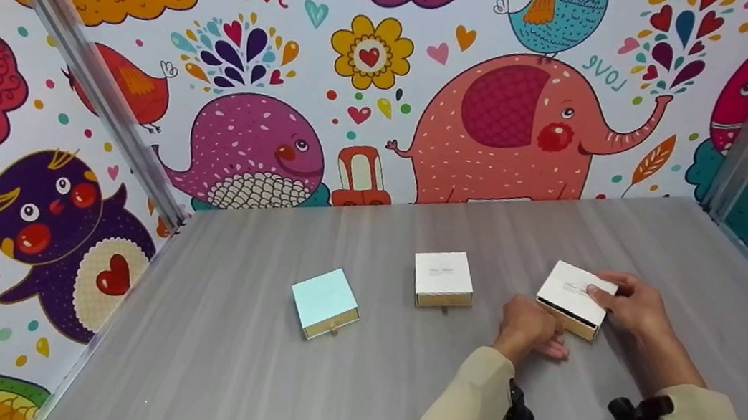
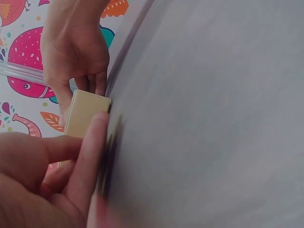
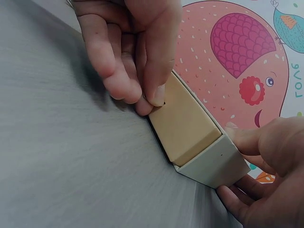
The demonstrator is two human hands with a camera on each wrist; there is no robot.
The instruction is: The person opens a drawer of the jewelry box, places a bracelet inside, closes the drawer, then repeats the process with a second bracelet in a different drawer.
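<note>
A white drawer box [image 1: 567, 287] with small print on top sits at the right of the table. My right hand [image 1: 639, 311] grips its outer sleeve from the right side, thumb on the top. At the box's front, my left hand [image 1: 528, 326] pinches with thumb and finger at the tan drawer [image 3: 187, 126]; whatever lies between those fingertips is hidden. A dark gap shows between the drawer front and the sleeve's top edge in the head view. In the right wrist view the sleeve's pale side [image 3: 214, 161] lies against the right fingers.
Left of the hands stand a second white drawer box [image 1: 444, 273] and a light-blue drawer box [image 1: 325, 297], each with a small tab at its front. A patterned wall panel [image 1: 372, 116] borders the grey table [image 1: 224, 364] at the back.
</note>
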